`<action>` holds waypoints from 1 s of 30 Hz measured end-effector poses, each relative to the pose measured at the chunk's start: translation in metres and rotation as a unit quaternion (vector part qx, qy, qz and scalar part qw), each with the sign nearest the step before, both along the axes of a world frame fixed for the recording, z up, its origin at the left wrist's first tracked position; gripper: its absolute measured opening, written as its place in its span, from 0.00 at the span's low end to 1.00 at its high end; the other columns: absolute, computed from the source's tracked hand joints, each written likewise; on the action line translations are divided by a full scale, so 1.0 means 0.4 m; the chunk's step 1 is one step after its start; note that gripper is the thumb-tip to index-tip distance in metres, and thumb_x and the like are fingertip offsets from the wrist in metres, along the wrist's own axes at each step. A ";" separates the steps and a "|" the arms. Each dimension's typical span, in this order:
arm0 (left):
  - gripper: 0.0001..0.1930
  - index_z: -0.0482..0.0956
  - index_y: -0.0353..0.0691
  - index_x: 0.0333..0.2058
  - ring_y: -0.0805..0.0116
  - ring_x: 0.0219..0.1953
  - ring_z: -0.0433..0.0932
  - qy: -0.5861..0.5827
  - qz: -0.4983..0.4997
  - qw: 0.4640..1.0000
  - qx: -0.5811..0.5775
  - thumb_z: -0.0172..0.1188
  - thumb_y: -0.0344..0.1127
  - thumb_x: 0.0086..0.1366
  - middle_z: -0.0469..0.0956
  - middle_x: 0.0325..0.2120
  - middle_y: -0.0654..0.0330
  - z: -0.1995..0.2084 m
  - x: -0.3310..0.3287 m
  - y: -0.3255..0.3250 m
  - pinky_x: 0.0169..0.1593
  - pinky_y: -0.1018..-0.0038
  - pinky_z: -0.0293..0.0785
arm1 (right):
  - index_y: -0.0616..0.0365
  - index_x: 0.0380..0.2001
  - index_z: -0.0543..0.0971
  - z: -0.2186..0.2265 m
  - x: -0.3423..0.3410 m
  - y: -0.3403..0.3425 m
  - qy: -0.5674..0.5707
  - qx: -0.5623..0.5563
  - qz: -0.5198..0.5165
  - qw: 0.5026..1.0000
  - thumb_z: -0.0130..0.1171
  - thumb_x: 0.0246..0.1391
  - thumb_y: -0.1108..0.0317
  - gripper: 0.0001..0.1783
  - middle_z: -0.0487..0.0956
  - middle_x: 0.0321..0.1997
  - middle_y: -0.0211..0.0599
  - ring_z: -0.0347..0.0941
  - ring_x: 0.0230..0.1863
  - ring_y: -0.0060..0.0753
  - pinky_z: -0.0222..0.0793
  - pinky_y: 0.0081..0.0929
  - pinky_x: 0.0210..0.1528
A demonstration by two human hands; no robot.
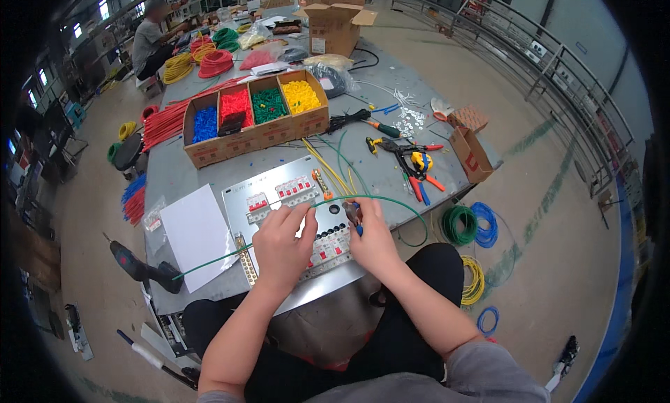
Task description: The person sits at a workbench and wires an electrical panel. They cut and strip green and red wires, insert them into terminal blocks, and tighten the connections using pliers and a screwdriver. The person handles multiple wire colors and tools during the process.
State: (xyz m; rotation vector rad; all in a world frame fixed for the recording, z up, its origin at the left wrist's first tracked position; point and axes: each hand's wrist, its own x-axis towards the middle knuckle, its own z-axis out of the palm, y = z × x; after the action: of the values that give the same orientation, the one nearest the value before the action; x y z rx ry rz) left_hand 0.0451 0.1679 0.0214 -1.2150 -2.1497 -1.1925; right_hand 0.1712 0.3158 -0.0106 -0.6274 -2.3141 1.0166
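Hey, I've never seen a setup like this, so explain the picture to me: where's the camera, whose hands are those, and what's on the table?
There's no machine arm here: you're looking down past a person's own two bare hands. The single picture comes from a wide fisheye camera worn on the head, so straight edges bend near the rim. The left hand holds a long green wire, and the right hand grips a small plier-like tool. Beneath them is a metal panel carrying switches. On the gray table beyond sits a cardboard box of small blue, red, green and yellow pieces. White paper lies left of the panel; a yellow tape measure is to the right.
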 end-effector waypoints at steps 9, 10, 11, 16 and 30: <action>0.05 0.86 0.41 0.38 0.61 0.28 0.78 0.029 -0.034 0.998 0.054 0.71 0.30 0.64 0.78 0.25 0.61 0.017 0.035 0.029 0.30 0.65 0.74 | 0.58 0.71 0.60 -0.023 -0.057 -0.043 0.058 -0.059 0.014 0.996 0.57 0.58 0.85 0.38 0.65 0.60 0.54 0.78 0.49 0.49 0.77 0.42 0.53; 0.05 0.86 0.41 0.39 0.61 0.28 0.78 0.033 -0.035 0.997 0.056 0.70 0.30 0.64 0.78 0.26 0.61 0.017 0.034 0.027 0.30 0.65 0.74 | 0.57 0.70 0.61 -0.019 -0.061 -0.051 0.064 -0.062 0.013 0.996 0.57 0.58 0.84 0.38 0.65 0.59 0.54 0.78 0.49 0.48 0.77 0.42 0.53; 0.06 0.86 0.41 0.39 0.61 0.28 0.79 0.036 -0.036 0.997 0.058 0.70 0.30 0.64 0.78 0.26 0.61 0.017 0.032 0.026 0.30 0.65 0.75 | 0.57 0.70 0.61 -0.014 -0.065 -0.057 0.071 -0.065 0.012 0.995 0.58 0.59 0.84 0.37 0.66 0.59 0.53 0.78 0.48 0.47 0.77 0.42 0.52; 0.05 0.87 0.34 0.40 0.58 0.28 0.79 0.005 -0.049 0.997 0.061 0.69 0.26 0.65 0.80 0.27 0.55 0.030 0.036 0.025 0.32 0.64 0.74 | 0.63 0.67 0.63 -0.036 -0.090 -0.064 0.073 -0.047 -0.004 0.996 0.61 0.62 0.78 0.32 0.65 0.59 0.54 0.77 0.50 0.52 0.76 0.44 0.51; 0.07 0.87 0.37 0.41 0.58 0.28 0.78 0.066 -0.004 0.997 0.037 0.70 0.28 0.65 0.78 0.27 0.58 0.040 -0.021 -0.030 0.30 0.64 0.74 | 0.62 0.37 0.75 -0.038 -0.129 -0.078 0.052 -0.121 0.031 0.991 0.64 0.70 0.56 0.19 0.79 0.27 0.41 0.76 0.28 0.43 0.70 0.33 0.33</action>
State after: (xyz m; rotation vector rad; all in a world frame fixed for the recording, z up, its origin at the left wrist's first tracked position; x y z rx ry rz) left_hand 0.0367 0.1561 0.0373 -1.2366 -1.9896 -1.1502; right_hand 0.1197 0.2845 -0.0258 -0.5835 -2.1494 1.3413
